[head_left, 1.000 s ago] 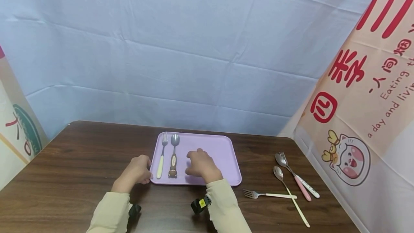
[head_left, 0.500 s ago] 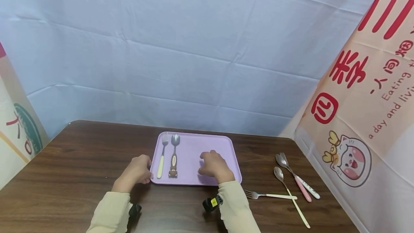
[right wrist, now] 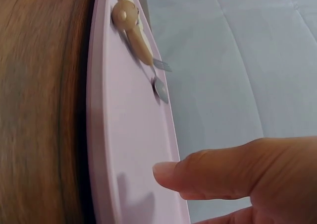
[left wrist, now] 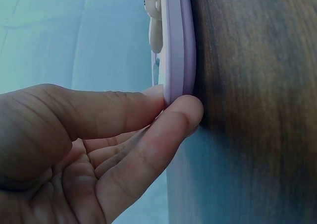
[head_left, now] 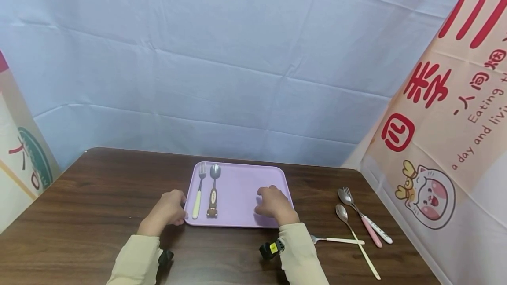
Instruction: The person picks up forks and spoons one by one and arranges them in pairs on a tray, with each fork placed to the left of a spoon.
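Note:
A lilac tray (head_left: 241,219) lies on the table with a fork (head_left: 196,203) and a bear-handled spoon (head_left: 212,197) side by side at its left. My left hand (head_left: 168,209) is at the tray's near left corner; in the left wrist view, thumb (left wrist: 124,112) and finger pinch the rim from above and below. Over the right part of the tray hovers my right hand (head_left: 276,206), holding nothing. Its thumb (right wrist: 208,177) is extended above the tray surface in the right wrist view, and a shadow falls beneath.
Right of the tray, another fork (head_left: 340,240) is partly hidden by the right sleeve. A long-handled spoon (head_left: 358,243) crosses its handle. Farther right, a pink-handled utensil (head_left: 371,231) and a white-handled one (head_left: 380,231) overlap. A pale cloth (head_left: 237,78) hangs behind the table.
My right hand has moved rightward over the tray, away from the bear-handled spoon, and its sleeve now covers the tines of the fork on the table. My left hand has stayed at the corner.

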Available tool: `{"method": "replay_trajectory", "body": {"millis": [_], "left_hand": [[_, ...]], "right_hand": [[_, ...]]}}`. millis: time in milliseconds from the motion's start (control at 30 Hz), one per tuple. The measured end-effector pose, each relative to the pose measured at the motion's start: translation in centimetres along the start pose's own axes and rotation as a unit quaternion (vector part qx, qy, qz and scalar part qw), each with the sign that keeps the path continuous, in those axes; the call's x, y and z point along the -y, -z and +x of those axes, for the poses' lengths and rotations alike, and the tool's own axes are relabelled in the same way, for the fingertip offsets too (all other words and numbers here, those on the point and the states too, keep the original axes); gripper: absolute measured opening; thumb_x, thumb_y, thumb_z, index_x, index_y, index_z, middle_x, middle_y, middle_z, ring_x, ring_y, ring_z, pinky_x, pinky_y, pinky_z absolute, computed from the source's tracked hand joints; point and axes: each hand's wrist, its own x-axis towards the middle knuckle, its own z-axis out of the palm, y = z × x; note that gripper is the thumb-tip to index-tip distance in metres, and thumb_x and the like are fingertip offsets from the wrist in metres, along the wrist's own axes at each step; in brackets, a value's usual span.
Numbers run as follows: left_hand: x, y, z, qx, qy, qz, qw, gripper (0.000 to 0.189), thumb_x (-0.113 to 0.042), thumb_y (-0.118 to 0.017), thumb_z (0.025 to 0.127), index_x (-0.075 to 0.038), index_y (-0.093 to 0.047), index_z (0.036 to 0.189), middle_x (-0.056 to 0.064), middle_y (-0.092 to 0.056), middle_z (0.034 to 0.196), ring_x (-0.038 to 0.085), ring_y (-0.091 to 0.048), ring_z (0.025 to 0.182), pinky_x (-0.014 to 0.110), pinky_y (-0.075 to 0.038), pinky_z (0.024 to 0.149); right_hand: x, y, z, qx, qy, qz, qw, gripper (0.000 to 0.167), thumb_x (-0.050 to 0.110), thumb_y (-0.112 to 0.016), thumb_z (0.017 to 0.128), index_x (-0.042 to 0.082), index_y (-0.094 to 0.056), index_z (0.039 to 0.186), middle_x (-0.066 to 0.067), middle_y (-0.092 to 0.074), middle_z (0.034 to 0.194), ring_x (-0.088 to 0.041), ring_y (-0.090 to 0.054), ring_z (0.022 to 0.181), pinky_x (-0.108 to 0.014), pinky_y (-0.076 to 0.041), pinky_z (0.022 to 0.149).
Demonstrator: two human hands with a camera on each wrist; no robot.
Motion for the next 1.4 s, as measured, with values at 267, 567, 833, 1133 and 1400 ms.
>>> {"method": "replay_trajectory", "body": {"millis": [267,567,833,1133,1400], "left_hand": [[0.0,0.0,0.0,-0.001,0.005,0.001,1.0,0.032,0.014,-0.066,0.072,0.016,-0.049,0.099,0.013,-0.054,0.068,0.016,-0.058,0.05,0.026,-0.052,0.046],[-0.1,0.0,-0.1,-0.001,0.0,0.0,1.0,0.032,0.014,-0.066,0.072,0.017,-0.049,0.099,0.014,-0.054,0.069,0.016,-0.059,0.05,0.027,-0.053,0.046],[0.0,-0.1,0.0,-0.001,0.007,-0.002,1.0,0.034,0.014,-0.067,0.071,0.017,-0.05,0.101,0.014,-0.054,0.07,0.017,-0.059,0.05,0.026,-0.052,0.046],[0.0,-0.1,0.0,0.001,0.006,0.0,1.0,0.033,0.013,-0.067,0.072,0.016,-0.05,0.1,0.013,-0.054,0.067,0.017,-0.059,0.05,0.026,-0.052,0.046],[0.0,-0.1,0.0,0.001,0.008,0.0,1.0,0.033,0.014,-0.067,0.072,0.016,-0.05,0.1,0.012,-0.054,0.065,0.017,-0.059,0.051,0.027,-0.052,0.046]], "right_hand": [[-1.6,0.5,-0.4,-0.009,-0.006,0.002,0.9999,0.045,0.013,-0.074,0.068,0.0,-0.063,0.11,-0.015,-0.058,0.101,-0.028,-0.055,0.092,-0.045,-0.048,0.08],[-3.2,1.3,-0.5,-0.01,-0.028,0.008,0.9995,0.044,0.012,-0.075,0.071,-0.001,-0.062,0.111,-0.017,-0.06,0.107,-0.032,-0.054,0.1,-0.049,-0.047,0.084],[-4.7,1.7,-0.9,-0.015,-0.036,0.01,0.9992,0.044,0.01,-0.073,0.07,-0.002,-0.063,0.11,-0.019,-0.059,0.105,-0.032,-0.053,0.099,-0.048,-0.047,0.083],[-6.8,2.3,-1.5,-0.017,-0.045,0.004,0.9988,0.042,0.01,-0.072,0.069,-0.004,-0.063,0.108,-0.014,-0.061,0.094,-0.03,-0.052,0.092,-0.046,-0.047,0.08],[-8.1,2.6,-1.9,-0.013,-0.055,0.01,0.9983,0.037,0.011,-0.072,0.072,-0.004,-0.064,0.105,-0.015,-0.062,0.096,-0.032,-0.052,0.096,-0.049,-0.046,0.083]]}}
